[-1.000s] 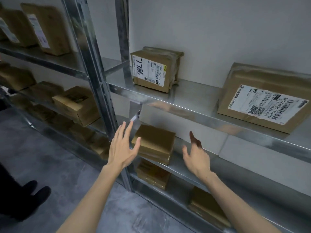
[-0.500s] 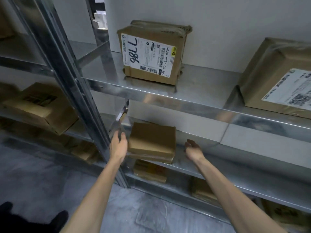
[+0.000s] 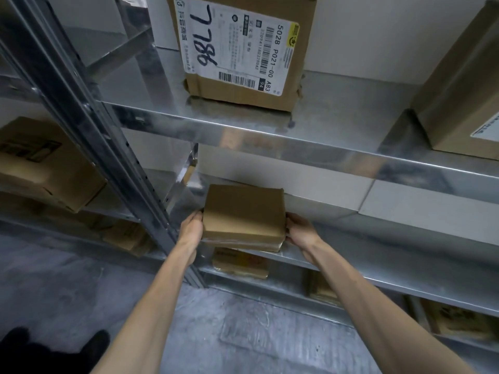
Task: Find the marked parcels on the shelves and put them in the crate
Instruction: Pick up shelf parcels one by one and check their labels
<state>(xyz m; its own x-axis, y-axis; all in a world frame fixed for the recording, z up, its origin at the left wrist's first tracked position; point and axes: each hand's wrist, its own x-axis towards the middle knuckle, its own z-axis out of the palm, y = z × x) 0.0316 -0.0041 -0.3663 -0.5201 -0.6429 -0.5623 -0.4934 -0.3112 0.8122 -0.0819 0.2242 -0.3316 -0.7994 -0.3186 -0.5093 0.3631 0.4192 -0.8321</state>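
A small flat brown parcel lies at the front of the middle metal shelf; its top shows no label. My left hand grips its left side and my right hand grips its right side, fingers curled round the edges. On the shelf above stands a parcel with a white label marked 7786 in black pen. No crate is in view.
A larger labelled parcel sits at the right of the upper shelf. A steel upright runs down left of my hands. More brown parcels lie on the left rack and lower shelves. Dark shoes stand on the grey floor.
Both hands have closed in from beside the small parcel and now hold its two sides. The view has moved closer to the shelves.
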